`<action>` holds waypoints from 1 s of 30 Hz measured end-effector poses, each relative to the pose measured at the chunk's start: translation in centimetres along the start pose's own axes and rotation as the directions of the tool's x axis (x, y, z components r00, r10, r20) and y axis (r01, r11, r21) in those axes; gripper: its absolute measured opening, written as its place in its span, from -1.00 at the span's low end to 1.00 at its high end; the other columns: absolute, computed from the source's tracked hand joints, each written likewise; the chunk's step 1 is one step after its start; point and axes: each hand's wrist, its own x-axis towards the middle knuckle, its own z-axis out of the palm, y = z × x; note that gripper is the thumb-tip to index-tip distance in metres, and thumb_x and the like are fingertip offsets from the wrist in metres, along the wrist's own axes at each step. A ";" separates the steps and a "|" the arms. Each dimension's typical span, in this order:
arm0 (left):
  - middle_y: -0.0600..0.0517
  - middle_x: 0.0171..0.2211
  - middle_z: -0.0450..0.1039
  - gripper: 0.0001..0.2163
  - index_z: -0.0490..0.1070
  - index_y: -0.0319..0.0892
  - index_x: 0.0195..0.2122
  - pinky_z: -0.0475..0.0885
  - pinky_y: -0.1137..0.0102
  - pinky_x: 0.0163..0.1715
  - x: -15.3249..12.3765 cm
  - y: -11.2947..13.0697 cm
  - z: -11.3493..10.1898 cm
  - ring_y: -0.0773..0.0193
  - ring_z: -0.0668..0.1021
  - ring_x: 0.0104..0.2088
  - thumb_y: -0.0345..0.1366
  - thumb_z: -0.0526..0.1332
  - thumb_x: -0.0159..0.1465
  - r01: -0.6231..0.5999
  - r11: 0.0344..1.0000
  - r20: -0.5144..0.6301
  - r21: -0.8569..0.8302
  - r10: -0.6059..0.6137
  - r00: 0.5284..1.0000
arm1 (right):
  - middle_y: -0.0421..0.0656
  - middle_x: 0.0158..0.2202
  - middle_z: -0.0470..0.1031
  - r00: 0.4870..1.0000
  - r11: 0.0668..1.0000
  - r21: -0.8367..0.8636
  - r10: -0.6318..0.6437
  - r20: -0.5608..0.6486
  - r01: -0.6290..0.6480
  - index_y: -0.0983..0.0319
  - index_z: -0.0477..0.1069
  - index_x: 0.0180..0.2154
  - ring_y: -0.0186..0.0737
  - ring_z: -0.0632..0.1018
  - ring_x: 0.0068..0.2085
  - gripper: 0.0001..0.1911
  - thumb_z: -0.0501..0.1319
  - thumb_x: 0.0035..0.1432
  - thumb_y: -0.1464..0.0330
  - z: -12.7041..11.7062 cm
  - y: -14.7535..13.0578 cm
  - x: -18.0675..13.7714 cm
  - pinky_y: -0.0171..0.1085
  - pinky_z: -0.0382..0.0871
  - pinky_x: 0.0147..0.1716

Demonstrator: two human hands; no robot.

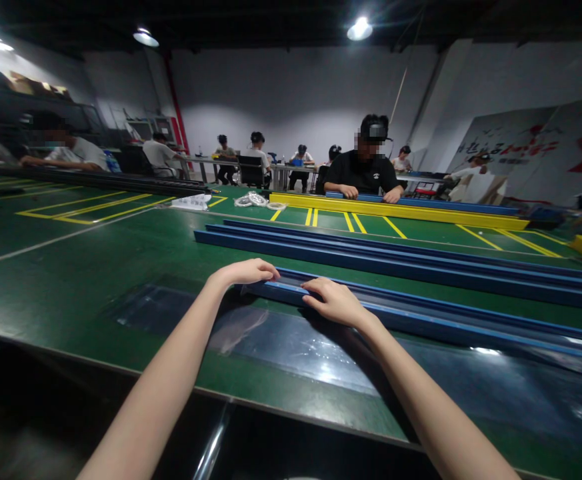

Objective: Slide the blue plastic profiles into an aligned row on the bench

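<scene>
A long blue metal channel [421, 319] lies lengthwise in front of me on the green table. My left hand [251, 271] is bent over its left end, fingers curled down onto it. Farther along, my right hand [335, 301] grips the near edge, fingers over the rim and thumb on the outer side. Under and in front of the channel spreads a clear plastic sleeve [315, 350], wrinkled and shiny. Part of the plastic seems to reach the channel's left end, but my left hand hides how they meet.
More blue channels [371, 257] lie parallel just beyond mine. Across the green table [71, 267], a co-worker [368, 170] in black has both hands on a blue piece beside a yellow channel [395, 212]. Coiled white cord [251, 199] and papers [191, 202] lie left of it.
</scene>
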 end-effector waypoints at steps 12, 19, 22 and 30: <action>0.05 -0.25 0.46 -0.68 0.44 -0.19 -0.23 0.28 0.52 -0.26 -0.1 -0.7 -0.2 0.30 0.44 -0.26 -0.27 -0.04 0.11 0.076 0.992 -0.056 0.097 -0.071 0.996 | -0.11 -0.20 0.45 1.000 1.000 -0.005 0.018 0.021 -0.018 0.20 0.39 -0.22 -0.22 0.41 -0.17 -0.68 -0.02 0.10 0.20 -0.3 -0.1 0.0 -0.33 0.19 -0.25; 0.05 -0.47 0.45 -0.72 0.44 -0.21 -0.41 0.25 0.52 -0.44 -0.7 0.6 0.1 0.32 0.44 -0.43 -0.21 -0.02 0.13 0.053 0.994 -0.193 0.092 -0.035 0.981 | -0.15 -0.41 0.47 0.985 0.984 0.147 0.078 0.152 -0.101 0.24 0.41 -0.37 -0.32 0.41 -0.40 -0.68 -0.01 0.09 0.20 -3.0 1.5 -1.4 -0.39 0.14 -0.46; 0.06 -0.51 0.43 -0.70 0.41 -0.22 -0.43 0.23 0.53 -0.46 -0.5 1.9 0.9 0.33 0.44 -0.45 -0.18 -0.04 0.16 -0.026 0.998 -0.240 0.058 0.039 0.970 | -0.17 -0.50 0.44 0.966 0.987 0.097 0.101 0.239 -0.127 0.25 0.39 -0.46 -0.35 0.36 -0.49 -0.70 0.03 0.05 0.19 -4.0 2.4 -2.3 -0.39 0.08 -0.53; 0.03 -0.41 0.41 -0.71 0.41 -0.21 -0.40 0.24 0.49 -0.35 0.8 4.4 2.7 0.32 0.41 -0.37 -0.20 -0.05 0.22 -0.184 0.952 -0.325 0.243 0.259 0.910 | -0.12 -0.40 0.48 0.960 0.979 0.024 0.196 0.200 -0.204 0.24 0.40 -0.41 -0.28 0.42 -0.40 -0.73 0.04 0.03 0.20 -4.8 4.8 -5.9 -0.37 0.15 -0.46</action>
